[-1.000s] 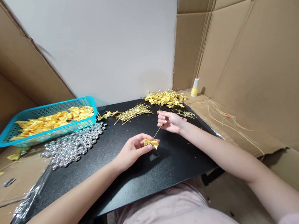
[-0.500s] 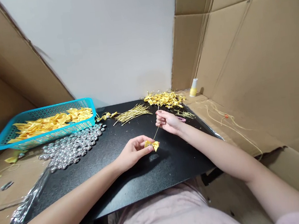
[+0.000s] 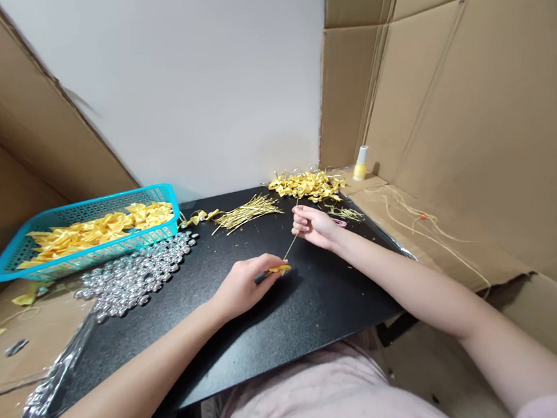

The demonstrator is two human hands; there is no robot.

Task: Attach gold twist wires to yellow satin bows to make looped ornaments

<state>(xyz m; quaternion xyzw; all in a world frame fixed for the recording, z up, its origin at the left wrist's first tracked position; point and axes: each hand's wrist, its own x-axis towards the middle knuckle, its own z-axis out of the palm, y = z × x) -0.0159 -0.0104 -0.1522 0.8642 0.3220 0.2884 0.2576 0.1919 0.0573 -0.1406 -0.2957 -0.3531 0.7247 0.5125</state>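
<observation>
Low over the black tabletop [image 3: 271, 324], my left hand [image 3: 246, 281] pinches a yellow ribbon bow [image 3: 280, 270], which is seen nearly edge-on. A thin gold tie [image 3: 291, 246] runs from the bow up and to the right. My right hand [image 3: 313, 226] has its fingers closed on the far part of this tie, and the tip sticks out above them. Behind the hands lies a bundle of loose gold ties [image 3: 249, 212]. Past my right hand is a heap of yellow bows with ties [image 3: 306, 184].
A blue basket [image 3: 83, 259] of yellow bows stands at the left. Many silver beads [image 3: 135, 275] lie before it. Short tie pieces [image 3: 347, 213] and a pink item [image 3: 339, 222] are near my right wrist. A thread cone [image 3: 360, 163] stands on the cardboard at right.
My left hand has turned the bow from face-up to nearly edge-on. My right hand has shifted very slightly to the right, still holding the tie.
</observation>
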